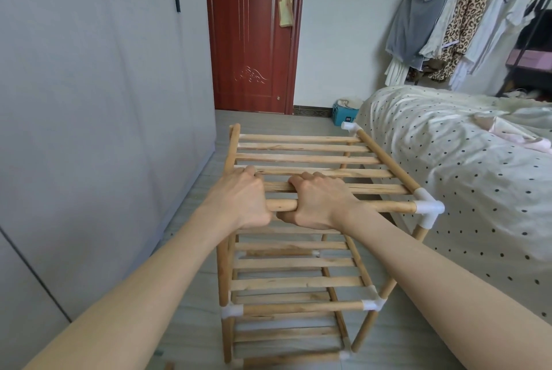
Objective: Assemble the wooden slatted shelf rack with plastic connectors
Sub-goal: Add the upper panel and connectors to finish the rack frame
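The wooden rack [298, 250] is seen standing on the floor between a grey wall at left and a dotted bed [448, 166] at right. Its near top rail [385, 207] is gripped by the left hand [242, 199] and right hand [321, 201], fingers curled round it, side by side. A white plastic connector [427, 208] caps the rail's right end.

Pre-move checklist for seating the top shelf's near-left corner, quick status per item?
1. Left hand grips the top shelf at its near-left corner: ok.
2. Right hand grips the front rail: ok.
3. Near-right connector joins rail and post: ok.
4. Far-right connector fitted: ok.
5. Near-left connector present: cannot tell, hidden by the hands.
6. Far-left corner has a connector: not ok, bare wood shows.
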Available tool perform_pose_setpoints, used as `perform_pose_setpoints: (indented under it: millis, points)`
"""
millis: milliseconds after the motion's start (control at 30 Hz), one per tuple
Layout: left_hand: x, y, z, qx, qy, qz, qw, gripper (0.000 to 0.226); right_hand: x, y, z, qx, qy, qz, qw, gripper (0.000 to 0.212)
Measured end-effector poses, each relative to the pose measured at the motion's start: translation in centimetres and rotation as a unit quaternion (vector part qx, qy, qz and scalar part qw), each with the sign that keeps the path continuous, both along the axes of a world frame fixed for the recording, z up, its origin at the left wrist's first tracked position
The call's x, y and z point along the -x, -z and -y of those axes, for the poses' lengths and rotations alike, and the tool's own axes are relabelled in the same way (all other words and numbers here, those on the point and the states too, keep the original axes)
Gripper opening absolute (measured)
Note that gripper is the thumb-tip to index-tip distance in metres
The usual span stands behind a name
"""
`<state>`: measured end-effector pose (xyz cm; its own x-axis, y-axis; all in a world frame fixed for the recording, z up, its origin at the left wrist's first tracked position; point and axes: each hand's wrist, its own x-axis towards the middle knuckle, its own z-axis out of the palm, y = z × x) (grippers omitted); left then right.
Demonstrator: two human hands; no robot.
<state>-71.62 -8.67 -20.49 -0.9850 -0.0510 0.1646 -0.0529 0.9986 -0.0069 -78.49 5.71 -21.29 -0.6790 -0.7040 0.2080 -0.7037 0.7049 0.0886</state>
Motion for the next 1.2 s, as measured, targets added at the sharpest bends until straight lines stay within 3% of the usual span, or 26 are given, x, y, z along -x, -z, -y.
perform_pose_setpoints:
  millis: [400,567,600,667,700,733,767,867,967,1033,1100,1133,1200]
  points:
    - [0.1,-0.6,-0.5,0.016,0.007,0.015,1.0,0.022,0.3,0.0,-0.3,0.02,-0.019,-0.032,0.999,0.049]
    - [-0.4,-0.3,-0.6,0.041,0.037,0.041,0.998,0.066,-0.1,0.3,-1.5,-0.006,-0.063,-0.083,0.995,0.044]
    - [-0.7,-0.3,-0.4,-0.006,0.062,0.055,0.997,0.075,0.0,0.4,-2.0,-0.019,-0.076,-0.084,0.993,0.047]
    - [-1.3,-0.8,-0.1,-0.206,0.107,0.091,0.968,0.081,0.3,0.4,-3.4,-0.032,-0.101,-0.073,0.992,0.051]
    - [-1.6,-0.9,0.2,-0.291,0.127,0.085,0.944,0.072,0.6,0.4,-4.3,-0.033,-0.112,-0.065,0.991,0.053]
    - [-1.7,-1.1,0.6,-0.321,0.14,0.068,0.934,0.059,1.0,0.3,-5.3,-0.034,-0.121,-0.061,0.99,0.055]
    - [-1.7,-1.3,1.1,-0.305,0.143,0.054,0.94,0.051,1.3,0.1,-6.4,-0.042,-0.121,-0.06,0.99,0.057]
    - [-1.5,-1.0,2.5,-0.161,0.149,0.062,0.974,0.056,2.1,-0.5,-10.0,-0.078,-0.032,-0.074,0.994,0.058]
    - [-1.1,-0.3,1.2,-0.071,0.235,0.006,0.97,0.04,1.5,-0.6,-12.5,-0.083,0.109,-0.047,0.989,0.069]
    - [-1.0,0.2,-1.2,-0.072,0.254,-0.044,0.963,0.029,0.2,-0.3,-13.6,-0.019,0.159,-0.019,0.987,0.079]
    - [-1.0,1.0,-3.4,-0.086,0.248,-0.079,0.962,0.024,-1.6,0.5,-14.3,0.129,0.177,0.02,0.976,0.076]
    - [-0.9,1.5,-4.1,-0.093,0.24,-0.09,0.962,0.024,-2.7,1.1,-14.5,0.235,0.187,0.056,0.952,0.068]
    - [-0.7,2.5,-5.1,-0.101,0.233,-0.105,0.961,0.028,-5.2,2.3,-14.7,0.455,0.224,0.156,0.848,0.039]
